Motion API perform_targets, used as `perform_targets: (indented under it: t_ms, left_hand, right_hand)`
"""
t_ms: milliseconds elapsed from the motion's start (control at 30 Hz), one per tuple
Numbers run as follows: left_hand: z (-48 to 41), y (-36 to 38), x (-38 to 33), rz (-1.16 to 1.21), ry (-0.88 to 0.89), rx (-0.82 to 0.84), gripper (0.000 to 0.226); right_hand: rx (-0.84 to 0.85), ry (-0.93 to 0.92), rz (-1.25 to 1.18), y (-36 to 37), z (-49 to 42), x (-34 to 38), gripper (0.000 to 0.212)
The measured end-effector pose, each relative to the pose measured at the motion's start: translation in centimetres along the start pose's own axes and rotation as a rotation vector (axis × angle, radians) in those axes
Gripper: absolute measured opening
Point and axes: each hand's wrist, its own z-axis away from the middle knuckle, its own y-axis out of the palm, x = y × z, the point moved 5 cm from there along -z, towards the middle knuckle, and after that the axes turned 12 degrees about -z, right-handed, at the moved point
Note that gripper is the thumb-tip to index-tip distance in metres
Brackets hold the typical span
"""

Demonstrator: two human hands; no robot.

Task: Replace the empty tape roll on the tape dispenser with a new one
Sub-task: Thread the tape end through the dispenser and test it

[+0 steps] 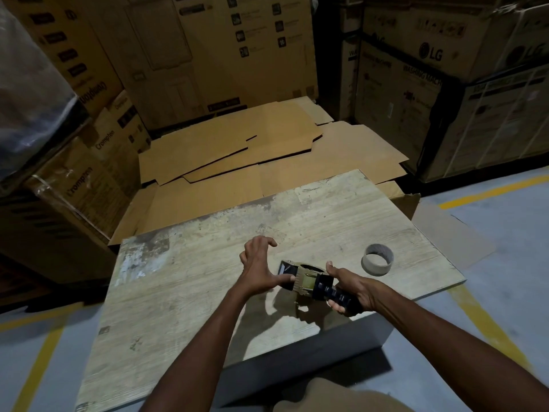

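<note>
The tape dispenser (309, 281) hangs just above the worn wooden table (208, 292); it has a brass-coloured metal frame and a black ribbed handle. My right hand (353, 289) is closed around the handle. My left hand (261, 269) touches the dispenser's dark front end with its thumb, the other fingers spread above. A roll sits in the frame, mostly hidden. An empty cardboard tape core (377, 259) stands on the table to the right, apart from both hands.
Flattened cardboard sheets (252, 156) lie beyond the table's far edge. Stacked cartons (430, 84) wall in the back and both sides. Grey floor with yellow lines (487, 325) surrounds the table. My knee (335, 396) shows at the bottom.
</note>
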Motion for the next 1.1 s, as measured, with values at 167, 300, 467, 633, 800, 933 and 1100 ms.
perform_targets:
  t_ms: [167,300,467,633,800,933,1100]
  left_hand:
    - [0.4,-0.3,3.4,0.343,-0.181,0.062,0.056]
    - [1.1,-1.8,8.2,0.313,-0.300,-0.085,0.031]
    - [3.0,-1.8,10.0,0.333,-0.367,-0.036,0.024]
    - [5.7,-0.7,9.5,0.328,-0.388,0.003,0.021]
    - [9.5,0.8,8.8,0.292,-0.377,0.038,0.029]
    - [12.8,1.4,7.7,0.264,-0.409,0.077,0.025]
    - [15.7,1.3,7.0,0.229,-0.410,0.092,0.020]
  right_hand:
    - [0.026,-0.006,0.013,-0.2,0.0,-0.5,0.082]
    - [0.099,-0.021,0.003,-0.6,-0.9,-1.1,0.073]
    - [0.221,-0.028,0.046,-0.3,-1.6,-2.0,0.077]
    - [0.288,0.065,0.006,0.2,-2.5,-4.0,0.069]
    - [0.324,0.146,-0.307,0.4,-3.0,-6.7,0.069]
    - [0.317,0.233,-0.526,0.1,-4.1,-9.1,0.084]
    - [0.366,0.232,-0.539,1.2,-4.1,-10.7,0.066]
